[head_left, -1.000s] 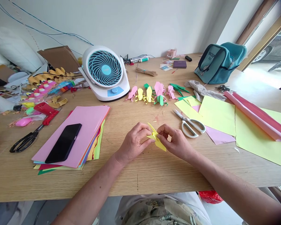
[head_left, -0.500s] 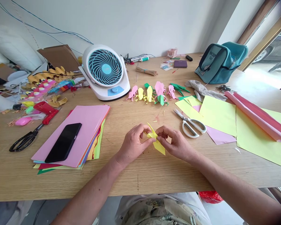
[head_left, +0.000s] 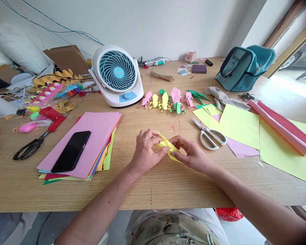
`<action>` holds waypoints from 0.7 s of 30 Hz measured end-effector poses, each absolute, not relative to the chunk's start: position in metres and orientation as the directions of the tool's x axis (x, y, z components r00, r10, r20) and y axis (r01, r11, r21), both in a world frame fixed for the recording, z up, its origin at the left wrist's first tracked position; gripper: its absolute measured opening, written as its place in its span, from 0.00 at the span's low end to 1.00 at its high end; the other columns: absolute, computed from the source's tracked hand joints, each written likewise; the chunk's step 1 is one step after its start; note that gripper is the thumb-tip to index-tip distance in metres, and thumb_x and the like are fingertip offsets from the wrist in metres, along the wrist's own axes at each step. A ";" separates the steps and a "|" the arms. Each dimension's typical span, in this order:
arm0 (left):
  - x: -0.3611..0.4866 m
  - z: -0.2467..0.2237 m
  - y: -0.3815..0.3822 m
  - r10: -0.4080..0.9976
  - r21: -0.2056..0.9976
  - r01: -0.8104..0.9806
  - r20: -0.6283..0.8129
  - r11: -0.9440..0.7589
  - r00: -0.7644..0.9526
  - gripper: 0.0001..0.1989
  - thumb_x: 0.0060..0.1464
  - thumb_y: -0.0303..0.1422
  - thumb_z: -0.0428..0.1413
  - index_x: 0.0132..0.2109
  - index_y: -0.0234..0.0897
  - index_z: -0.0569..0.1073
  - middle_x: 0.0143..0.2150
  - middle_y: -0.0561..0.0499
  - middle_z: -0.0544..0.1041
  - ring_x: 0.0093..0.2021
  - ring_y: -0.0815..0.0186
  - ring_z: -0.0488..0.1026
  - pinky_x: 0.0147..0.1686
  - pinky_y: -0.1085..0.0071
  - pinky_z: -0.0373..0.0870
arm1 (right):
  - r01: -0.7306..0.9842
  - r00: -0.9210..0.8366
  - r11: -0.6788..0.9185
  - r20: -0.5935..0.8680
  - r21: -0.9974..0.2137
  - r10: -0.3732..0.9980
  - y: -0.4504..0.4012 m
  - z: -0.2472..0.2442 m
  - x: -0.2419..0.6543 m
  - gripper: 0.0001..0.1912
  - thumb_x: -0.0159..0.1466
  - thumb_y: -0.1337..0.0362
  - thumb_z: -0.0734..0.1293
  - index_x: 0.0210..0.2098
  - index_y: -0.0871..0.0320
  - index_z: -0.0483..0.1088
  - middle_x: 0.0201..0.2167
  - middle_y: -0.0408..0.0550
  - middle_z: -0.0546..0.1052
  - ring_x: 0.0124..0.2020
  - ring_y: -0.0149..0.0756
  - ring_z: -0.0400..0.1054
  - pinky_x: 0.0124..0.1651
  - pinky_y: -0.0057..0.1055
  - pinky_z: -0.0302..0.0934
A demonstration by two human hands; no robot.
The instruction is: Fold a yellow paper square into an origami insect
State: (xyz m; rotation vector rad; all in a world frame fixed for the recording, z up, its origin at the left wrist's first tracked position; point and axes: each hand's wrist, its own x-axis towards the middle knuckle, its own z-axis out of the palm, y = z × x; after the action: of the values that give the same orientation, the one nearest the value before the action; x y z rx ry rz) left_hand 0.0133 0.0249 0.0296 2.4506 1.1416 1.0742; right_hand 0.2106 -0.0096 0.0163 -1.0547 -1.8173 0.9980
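A small folded piece of yellow paper (head_left: pixel 170 147) is held between both hands above the front middle of the wooden table. My left hand (head_left: pixel 148 147) pinches its left part, thumb on the near face and fingers behind. On the right side, my right hand (head_left: pixel 189 152) grips the paper between thumb and fingers. Scissors with white handles (head_left: pixel 211 136) lie to the right of my right hand. Beyond the hands stands a row of folded paper figures, among them a pink one (head_left: pixel 175 94), a yellow one (head_left: pixel 165 101) and a green one (head_left: pixel 177 108).
A black phone (head_left: pixel 71 151) rests on stacked coloured paper (head_left: pixel 102 119) at the left, beside black-handled scissors (head_left: pixel 30 148). A fan (head_left: pixel 118 76) stands behind. Yellow sheets (head_left: pixel 239 124), a pink roll (head_left: pixel 283 131) and a teal bag (head_left: pixel 247 68) are at the right.
The yellow paper has turned in the hands; its lower end now points more to the right. My left fingers have spread along its upper edge. The view has shifted slightly.
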 end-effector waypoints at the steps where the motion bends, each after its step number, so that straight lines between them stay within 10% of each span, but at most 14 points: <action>1: 0.013 0.029 0.025 0.749 0.496 0.566 0.508 -0.658 0.426 0.06 0.53 0.36 0.62 0.35 0.38 0.76 0.41 0.49 0.75 0.44 0.59 0.68 0.48 0.59 0.65 | 0.259 -0.345 0.330 0.232 -0.908 0.910 -0.009 0.014 0.210 0.10 0.64 0.65 0.67 0.45 0.56 0.69 0.38 0.46 0.74 0.37 0.33 0.64 0.43 0.32 0.61; 21: 0.014 0.027 0.025 0.771 0.542 0.551 0.503 -0.634 0.392 0.04 0.55 0.32 0.59 0.34 0.38 0.73 0.40 0.50 0.75 0.45 0.61 0.69 0.48 0.61 0.64 | 0.152 -0.316 0.086 0.034 -0.985 0.948 -0.011 0.006 0.203 0.11 0.66 0.57 0.65 0.38 0.59 0.69 0.28 0.42 0.69 0.27 0.28 0.60 0.28 0.26 0.54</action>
State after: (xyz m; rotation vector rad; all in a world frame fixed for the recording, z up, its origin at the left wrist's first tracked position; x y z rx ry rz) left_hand 0.0143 0.0253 0.0268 2.3660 1.1586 1.0868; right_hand 0.2035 -0.0110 0.0058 -1.1165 -1.5961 1.3096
